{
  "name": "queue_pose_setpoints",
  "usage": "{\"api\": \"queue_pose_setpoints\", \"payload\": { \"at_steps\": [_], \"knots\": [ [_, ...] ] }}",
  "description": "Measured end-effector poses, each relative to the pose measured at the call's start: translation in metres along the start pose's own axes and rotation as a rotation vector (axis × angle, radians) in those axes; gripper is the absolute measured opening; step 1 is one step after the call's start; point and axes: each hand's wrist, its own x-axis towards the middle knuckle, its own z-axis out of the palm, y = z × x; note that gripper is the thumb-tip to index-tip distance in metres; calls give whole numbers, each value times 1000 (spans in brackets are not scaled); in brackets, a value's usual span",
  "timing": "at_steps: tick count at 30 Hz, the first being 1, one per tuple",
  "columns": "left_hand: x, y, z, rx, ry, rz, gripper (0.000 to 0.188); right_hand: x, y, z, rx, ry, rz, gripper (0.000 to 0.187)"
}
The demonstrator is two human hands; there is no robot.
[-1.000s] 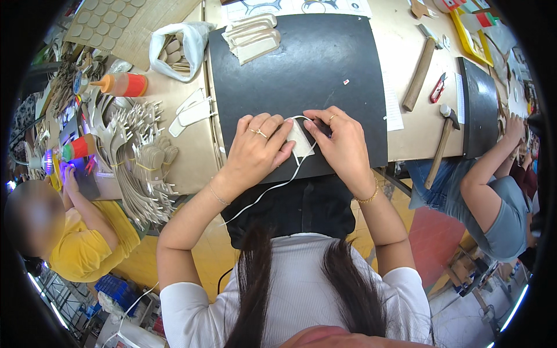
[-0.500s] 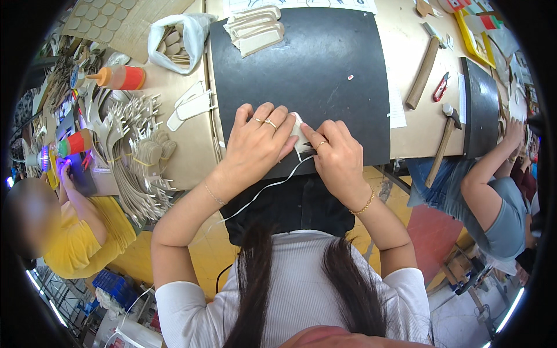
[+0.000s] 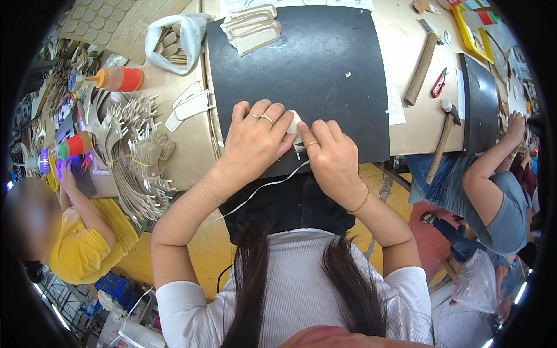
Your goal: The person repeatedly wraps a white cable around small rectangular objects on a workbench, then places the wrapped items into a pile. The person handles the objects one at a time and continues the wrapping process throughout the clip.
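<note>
Near the front edge of a black mat (image 3: 325,64), I hold a small white flat piece (image 3: 295,123) with a rounded end. My left hand (image 3: 255,136) is closed on its left side, thumb and fingers pinching it. My right hand (image 3: 332,152) is closed at its right side, its thumb pressing on the piece. A small dark pointed tip (image 3: 300,144) sticks out from the right fingers; the rest of that tool is hidden. A thin white cord (image 3: 268,184) trails from beside the right hand toward my lap.
Stacked pale pieces (image 3: 252,29) lie on the mat's far left. Leftward are flat white pieces (image 3: 188,107), a glue bottle (image 3: 122,79), a plastic bag (image 3: 174,43) and bundled straps (image 3: 125,162). Hammers (image 3: 420,69) and red snips (image 3: 440,83) lie right. People sit on both sides.
My right hand has shifted slightly left, its thumb covering more of the white piece. The cord has moved a little with it. Another person with a clear plastic bag appears at lower right.
</note>
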Motion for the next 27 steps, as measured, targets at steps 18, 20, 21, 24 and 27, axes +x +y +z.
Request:
{"api": "queue_pose_setpoints", "payload": {
  "at_steps": [18, 20, 21, 24, 27],
  "knots": [
    [-10, -11, -1, 62, 55, -131, 41, -7, 16, -5, 84, -1, -65, 34],
    [-9, -10, -1, 61, 52, -131, 40, -14, 15, -11, 91, -26, -45, 33],
    [-9, -10, -1, 62, 49, -131, 40, -17, 14, -13, 95, -34, -36, 32],
    [-9, -10, -3, 70, 34, -133, 39, -22, 11, -14, 103, -32, -10, 32],
    [-9, -9, -4, 75, 27, -133, 39, -24, 10, -13, 112, -19, -1, 32]
  ]
}}
